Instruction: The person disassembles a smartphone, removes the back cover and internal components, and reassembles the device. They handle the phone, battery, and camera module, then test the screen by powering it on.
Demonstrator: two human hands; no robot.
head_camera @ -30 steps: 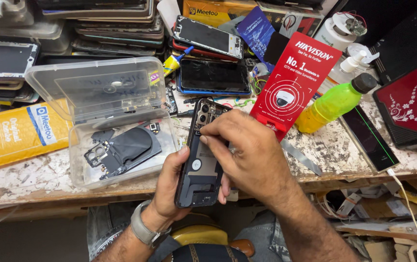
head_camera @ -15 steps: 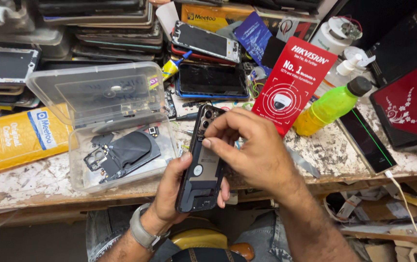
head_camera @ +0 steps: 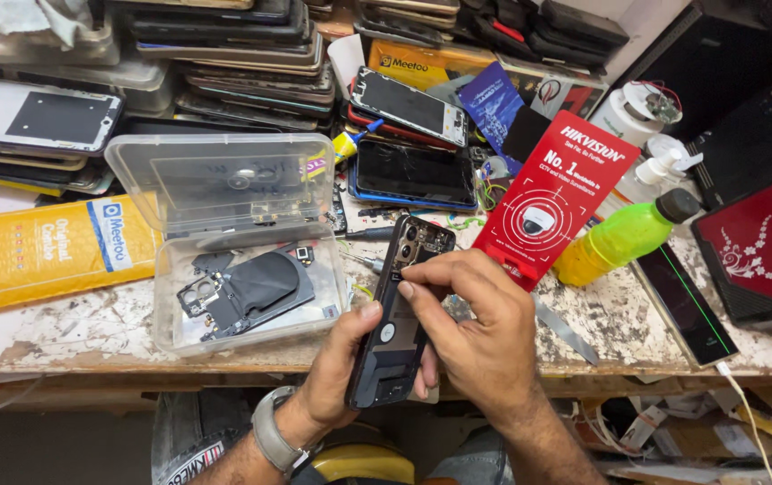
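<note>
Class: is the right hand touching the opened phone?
Touching. The head view shows the right hand with fingertips pressed on the opened phone.

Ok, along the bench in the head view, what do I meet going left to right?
Yellow padded envelope → clear plastic box → opened phone, held by left hand and right hand → red card → green bottle → black slab.

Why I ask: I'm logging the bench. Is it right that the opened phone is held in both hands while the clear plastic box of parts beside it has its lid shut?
Not quite. The head view shows the clear plastic box with its lid open, tipped back. The rest holds: left hand and right hand hold the opened phone.
</note>
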